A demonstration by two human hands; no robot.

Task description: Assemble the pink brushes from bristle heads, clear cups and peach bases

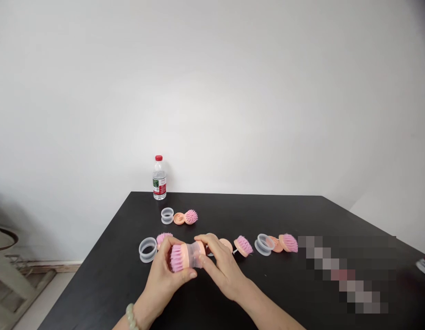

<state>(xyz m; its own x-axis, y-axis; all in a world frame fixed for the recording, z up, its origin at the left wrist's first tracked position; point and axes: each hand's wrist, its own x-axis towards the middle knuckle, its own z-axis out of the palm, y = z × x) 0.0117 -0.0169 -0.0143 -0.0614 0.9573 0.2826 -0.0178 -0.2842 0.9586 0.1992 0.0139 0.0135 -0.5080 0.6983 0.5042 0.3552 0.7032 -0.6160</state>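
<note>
Both hands hold one scrub brush (190, 256) above the near part of the table, tilted on its side. It has pink bristles on the left, a peach rim, a clear waisted body and a peach cap on the right. My left hand (164, 270) is closed around the bristle end. My right hand (223, 270) grips the cap end with thumb and fingers. Just behind my left hand are a clear ring (148, 256) and a pink brush head (163, 238). Beyond my right hand lie a peach disc (226, 244) and another brush head (243, 246) with a white stem.
At the back left of the black table (284, 293) stands a water bottle (159, 183). A clear ring (167, 216), peach cap (179, 218) and brush head (190, 217) lie before it. Similar parts, including a ring (264, 244), lie right. A blurred patch covers the table's right.
</note>
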